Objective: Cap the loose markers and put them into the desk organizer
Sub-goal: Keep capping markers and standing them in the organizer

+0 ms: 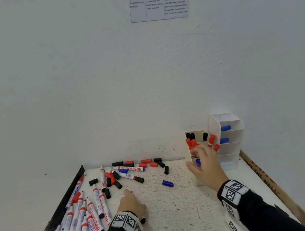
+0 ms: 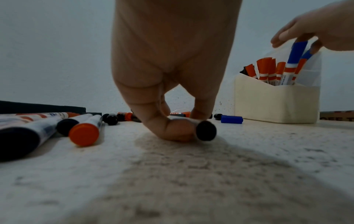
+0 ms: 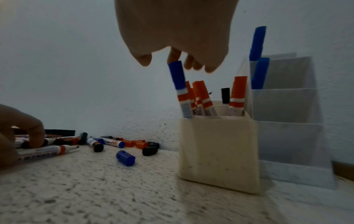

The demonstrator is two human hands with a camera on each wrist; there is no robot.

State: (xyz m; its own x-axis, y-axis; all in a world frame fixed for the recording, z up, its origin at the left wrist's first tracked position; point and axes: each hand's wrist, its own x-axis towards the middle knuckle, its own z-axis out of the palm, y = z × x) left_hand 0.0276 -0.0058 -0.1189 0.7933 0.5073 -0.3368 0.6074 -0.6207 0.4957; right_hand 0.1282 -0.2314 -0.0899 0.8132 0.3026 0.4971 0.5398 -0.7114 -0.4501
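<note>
While the right hand [image 1: 205, 164] hovered over the cream desk organizer [image 3: 216, 151] at the far right of the table [image 1: 182, 210], its fingers hung loosely spread above the blue-capped marker [image 3: 177, 75], which stood tilted in the near compartment beside several red-capped markers [image 3: 203, 97]; whether a fingertip touched the blue cap could not be told, and no grip on it was visible. The left hand [image 2: 168, 75] rested on the table at the near centre, fingers curled round a black-ended marker [image 2: 205, 130] that lay flat against the surface. Uncapped markers [image 1: 80, 220] lay in a heap at the near left, and loose caps, red and black [image 1: 147, 161], were scattered along the far edge, with one blue cap [image 1: 167, 183] apart in the middle. Judged from this arrangement, the main risks were these: a withdrawing right hand could catch the tilted marker and tip it out or nudge the light organizer; a cap of the wrong colour could be fitted, since the colours were mixed; a cap pressed only partway could come off inside the compartment; and the round caps could roll off the table if swept by a sleeve [image 1: 267, 215].
</note>
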